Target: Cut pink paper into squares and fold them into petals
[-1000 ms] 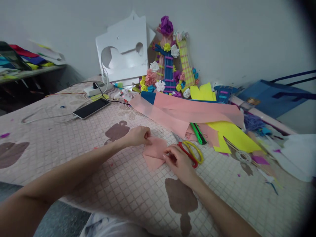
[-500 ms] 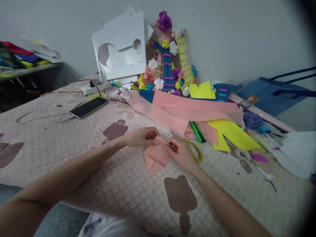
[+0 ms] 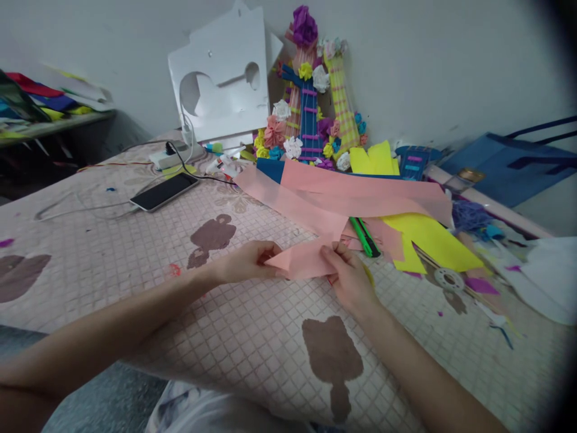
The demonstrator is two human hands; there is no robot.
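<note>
A small pink paper piece (image 3: 300,263) is held up just above the patterned table cover (image 3: 135,252), stretched between both hands. My left hand (image 3: 246,263) pinches its left corner with closed fingers. My right hand (image 3: 349,278) pinches its right edge, fingers closed on the paper. Behind my right hand lie the scissors with yellow and red handles, mostly hidden. A green pen (image 3: 364,236) lies just beyond the hands, partly under long pink paper sheets (image 3: 356,195).
Yellow paper (image 3: 433,240) lies to the right. A paper-flower craft tower (image 3: 311,102) and white cut-out board (image 3: 220,84) stand at the wall. A phone (image 3: 164,192) with cable and power strip (image 3: 174,157) lie far left. A blue bag (image 3: 509,168) sits at the right.
The pink piece lay on the table with both hands pressing it; both hands have since lifted it and pulled it out flat between them. The scissors are now hidden behind my right hand.
</note>
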